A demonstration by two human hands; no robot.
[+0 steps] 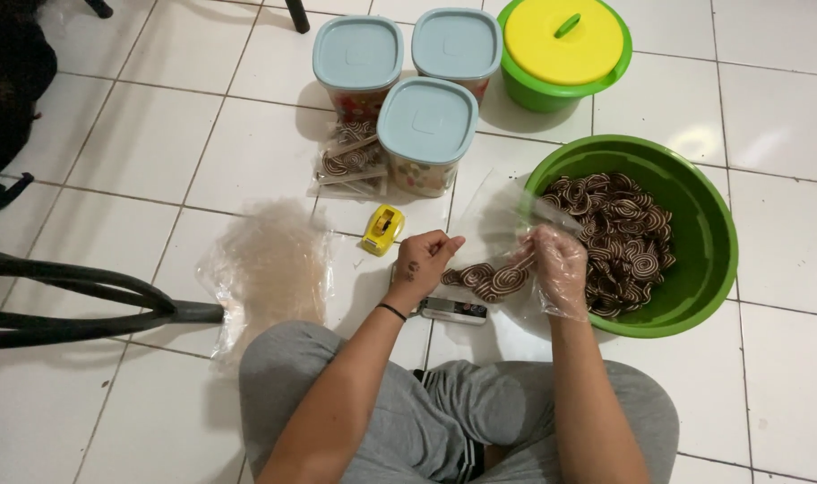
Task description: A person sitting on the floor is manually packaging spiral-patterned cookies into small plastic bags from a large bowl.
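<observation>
1. Clear plastic film is the working material: a thin transparent bag is held up between both hands, its mouth near the fingertips and its lower end sagging just below them.
2. The left hand is bare; its fingers are closed in a pinch on the bag's near edge.
3. The right hand wears a loose clear glove. Its fingers are curled at the bag's far edge; whether they grip the film, a biscuit or both cannot be told.
4. A row of brown-and-cream spiral biscuits lies in the bag, just beneath and between the two sets of fingers.
5. Judged step: filling the bag. A next move would call for keeping the mouth held open while another biscuit is fed in.
6. The green basin, just beyond the right fingers, holds a heap of the same biscuits.
7. Ahead of the left fingers sits a yellow tape dispenser; farther on, a filled packet beside three blue-lidded containers and a green tub with yellow lid.
8. A pile of empty bags lies well to the left of the left fingers; a small dark device rests below them.
9. Surface: white tiled floor, grout lines visible. The person sits cross-legged in grey trousers; dark chair legs intrude at the left.
</observation>
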